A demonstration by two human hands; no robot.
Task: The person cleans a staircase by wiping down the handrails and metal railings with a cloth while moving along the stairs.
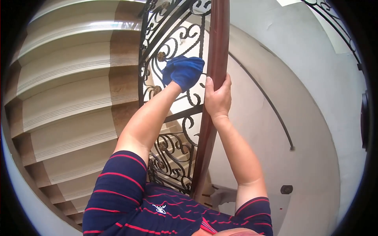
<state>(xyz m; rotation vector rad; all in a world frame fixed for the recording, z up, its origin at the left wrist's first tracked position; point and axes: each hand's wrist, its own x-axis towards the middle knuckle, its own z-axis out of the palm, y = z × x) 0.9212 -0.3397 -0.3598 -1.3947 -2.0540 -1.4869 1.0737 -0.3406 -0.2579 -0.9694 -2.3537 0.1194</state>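
Observation:
A blue cloth (pixel 183 71) covers my left hand (pixel 174 87) from the wrist forward, so its fingers are hidden. The bunched cloth lies against the black wrought-iron balustrade (pixel 185 114), beside its scrolls and a bronze-coloured rosette (pixel 161 56). Just to the right, my right hand (pixel 219 96) grips the dark red-brown handrail (pixel 219 39). Its thumb lies on the near side and its fingers wrap round the right side of the rail.
Pale stone stairs (pixel 67 96) with brown borders fill the left side. Right of the handrail is the stairwell, with a pale wall (pixel 271 90) and a thin dark wall rail (pixel 267 98). More ironwork (pixel 334 23) shows at upper right. Lower steps (pixel 171 128) appear through the balustrade.

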